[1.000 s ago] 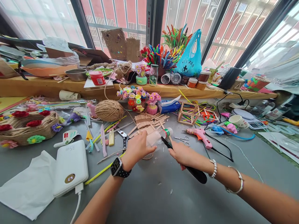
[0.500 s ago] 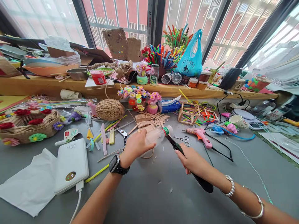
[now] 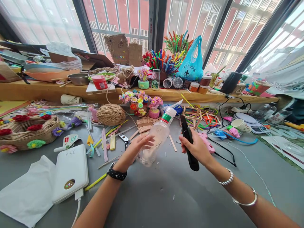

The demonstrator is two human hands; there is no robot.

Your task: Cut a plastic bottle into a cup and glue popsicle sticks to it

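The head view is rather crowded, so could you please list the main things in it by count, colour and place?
Bottle: 1, clear, green label, left hand
Long tool: 1, black, right hand
Twine ball: 1, brown, table back left
Power bank: 1, white, table left
Flower-trimmed basket: 1, brown, far left
Craft sticks: several, tan, behind bottle
Glue gun: 1, pink, behind right hand
Scale: 1, white, table right
Plastic bag: 1, blue, ledge
Left hand: 1, black watch strap, at bottle
Right hand: 1, silver bracelets, around long tool

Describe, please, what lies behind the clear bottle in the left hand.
Beyond the clear bottle, part of a blue packet shows by its cap, and wooden craft sticks show to its left. Whatever the left hand covers there cannot be seen.
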